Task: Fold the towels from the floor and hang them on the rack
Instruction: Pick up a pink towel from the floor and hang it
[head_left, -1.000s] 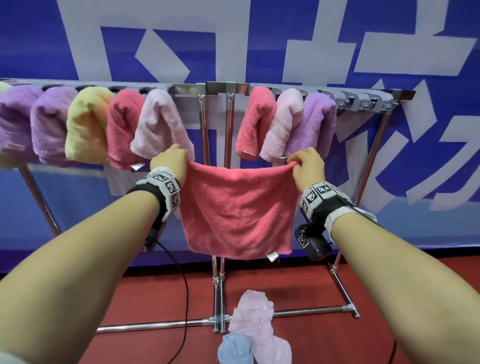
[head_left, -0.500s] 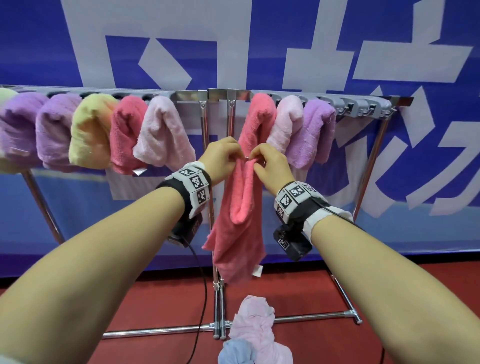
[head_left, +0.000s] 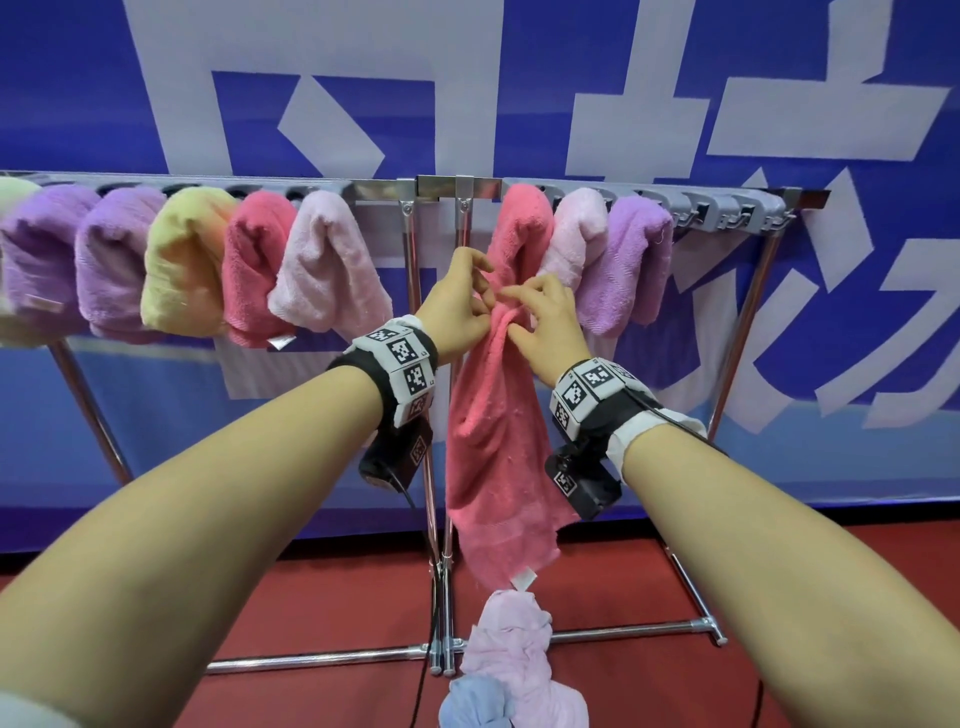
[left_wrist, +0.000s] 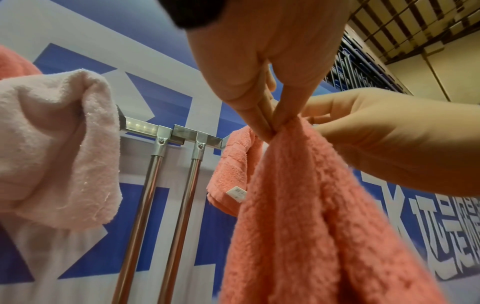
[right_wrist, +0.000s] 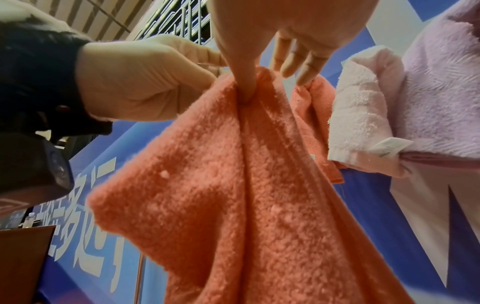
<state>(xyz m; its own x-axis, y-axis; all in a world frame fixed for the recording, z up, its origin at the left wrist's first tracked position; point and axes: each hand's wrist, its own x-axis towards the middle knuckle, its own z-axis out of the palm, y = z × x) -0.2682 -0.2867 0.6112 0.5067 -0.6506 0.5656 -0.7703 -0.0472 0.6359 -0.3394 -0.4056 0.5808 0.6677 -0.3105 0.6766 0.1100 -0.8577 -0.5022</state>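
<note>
a second ago the coral towel (head_left: 498, 457) was spread wide; now it hangs folded in half before the rack (head_left: 587, 185) middle, left hand (head_left: 457, 306) and right hand (head_left: 545, 322) pinching its joined corners (more towels (head_left: 511, 660) wait on the floor).

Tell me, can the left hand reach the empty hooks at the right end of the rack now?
Probably not yet: the left hand pinches the red towel, and the right hand lies between it and the hooks.

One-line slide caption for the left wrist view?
Left hand pinches the top of a folded coral towel as the right hand joins, beside the rack.
</note>
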